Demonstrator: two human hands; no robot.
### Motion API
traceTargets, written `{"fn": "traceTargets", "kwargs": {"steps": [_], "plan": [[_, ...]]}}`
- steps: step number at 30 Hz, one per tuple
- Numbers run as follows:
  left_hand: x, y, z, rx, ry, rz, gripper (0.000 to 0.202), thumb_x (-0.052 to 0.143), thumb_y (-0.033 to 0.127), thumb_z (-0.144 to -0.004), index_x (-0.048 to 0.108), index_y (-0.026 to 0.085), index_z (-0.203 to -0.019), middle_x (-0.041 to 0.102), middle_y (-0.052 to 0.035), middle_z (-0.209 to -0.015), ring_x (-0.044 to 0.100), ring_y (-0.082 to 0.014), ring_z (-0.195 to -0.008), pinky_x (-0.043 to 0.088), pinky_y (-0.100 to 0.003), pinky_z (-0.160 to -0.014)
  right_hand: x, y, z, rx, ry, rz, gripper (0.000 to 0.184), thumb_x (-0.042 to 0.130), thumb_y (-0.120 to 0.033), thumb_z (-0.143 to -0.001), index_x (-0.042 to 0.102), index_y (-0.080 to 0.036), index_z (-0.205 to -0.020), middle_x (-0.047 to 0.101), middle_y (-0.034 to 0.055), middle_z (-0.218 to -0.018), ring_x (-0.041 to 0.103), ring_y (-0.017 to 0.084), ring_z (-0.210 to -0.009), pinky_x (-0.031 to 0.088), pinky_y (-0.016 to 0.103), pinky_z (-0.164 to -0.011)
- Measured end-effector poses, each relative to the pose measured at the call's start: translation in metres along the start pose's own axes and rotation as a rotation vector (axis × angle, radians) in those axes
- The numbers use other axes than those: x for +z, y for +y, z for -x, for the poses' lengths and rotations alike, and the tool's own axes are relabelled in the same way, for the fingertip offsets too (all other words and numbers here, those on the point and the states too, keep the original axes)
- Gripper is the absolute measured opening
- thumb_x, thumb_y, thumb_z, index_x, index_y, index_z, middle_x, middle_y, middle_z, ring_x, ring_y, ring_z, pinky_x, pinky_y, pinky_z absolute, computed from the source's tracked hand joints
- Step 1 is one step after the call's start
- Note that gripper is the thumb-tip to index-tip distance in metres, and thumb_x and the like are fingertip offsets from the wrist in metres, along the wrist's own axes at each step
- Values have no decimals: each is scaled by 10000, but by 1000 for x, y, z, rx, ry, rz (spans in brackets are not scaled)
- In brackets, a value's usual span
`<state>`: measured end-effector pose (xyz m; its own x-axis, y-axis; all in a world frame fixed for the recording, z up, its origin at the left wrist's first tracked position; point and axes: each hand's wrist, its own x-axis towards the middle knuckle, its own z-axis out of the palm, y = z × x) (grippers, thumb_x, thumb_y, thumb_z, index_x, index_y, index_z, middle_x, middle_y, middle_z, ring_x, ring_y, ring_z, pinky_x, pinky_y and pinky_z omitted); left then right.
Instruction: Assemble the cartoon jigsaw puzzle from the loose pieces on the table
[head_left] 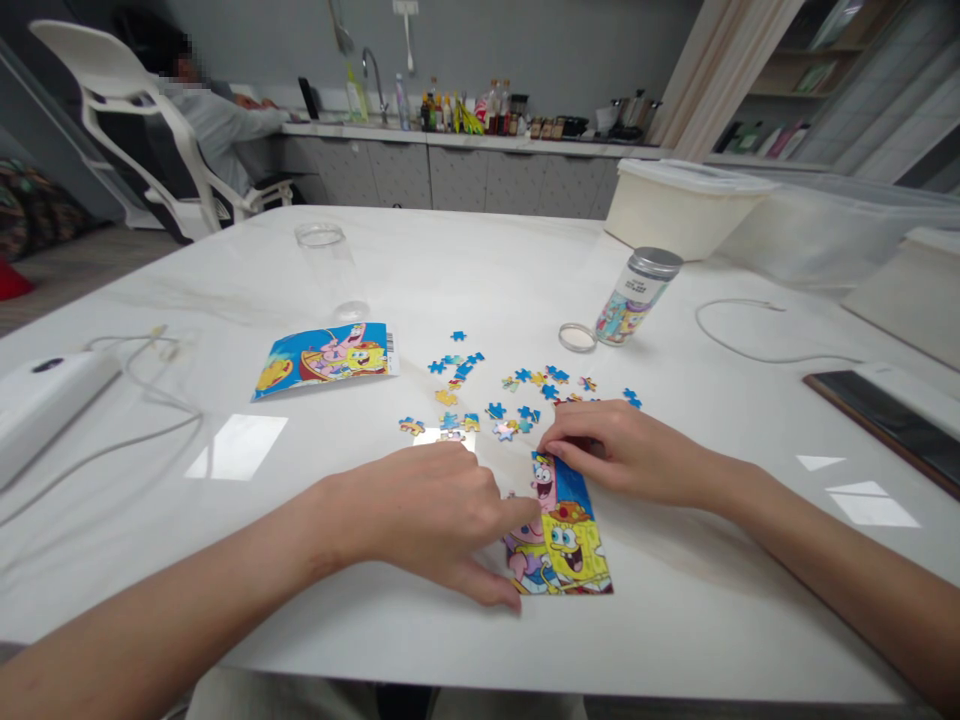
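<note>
A partly joined jigsaw puzzle with a yellow sponge character and a pink star character lies flat near the table's front edge. My left hand rests over its left side, index finger and thumb stretched apart against the puzzle. At the top left corner of the joined part, my right hand pinches with thumb and index finger at a puzzle piece, mostly hidden by the fingertips. Loose puzzle pieces are scattered just beyond both hands. The picture sheet showing the same characters lies to the left, slightly curled.
A clear empty jar stands back left; a printed can and a round lid stand right. White bins, a phone and cables are at right. A power strip lies left. Another person sits beyond.
</note>
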<state>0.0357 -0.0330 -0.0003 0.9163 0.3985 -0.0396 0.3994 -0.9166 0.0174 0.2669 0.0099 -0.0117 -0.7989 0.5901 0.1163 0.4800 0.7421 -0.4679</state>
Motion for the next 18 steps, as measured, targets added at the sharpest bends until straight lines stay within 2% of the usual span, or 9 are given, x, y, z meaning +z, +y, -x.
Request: {"fn": "traceTargets", "kwargs": {"steps": [11, 18], "plan": [[-2, 1, 0, -3, -4, 5, 509, 620, 638, -790, 659, 194, -1038, 648, -19, -528, 549, -172, -417, 215, -287, -390, 1, 2, 0, 6, -4, -4, 218, 455, -192, -943, 657, -187, -862, 676, 29, -820, 578, 134, -742, 412, 268, -666], [-1, 0, 0, 28, 14, -20, 469, 597, 624, -817, 653, 201, -1011, 631, -10, -510, 531, -168, -404, 172, -304, -398, 1, 2, 1, 17, -6, 9, 217, 453, -200, -941, 663, -182, -889, 686, 32, -835, 591, 136, -756, 419, 269, -684]]}}
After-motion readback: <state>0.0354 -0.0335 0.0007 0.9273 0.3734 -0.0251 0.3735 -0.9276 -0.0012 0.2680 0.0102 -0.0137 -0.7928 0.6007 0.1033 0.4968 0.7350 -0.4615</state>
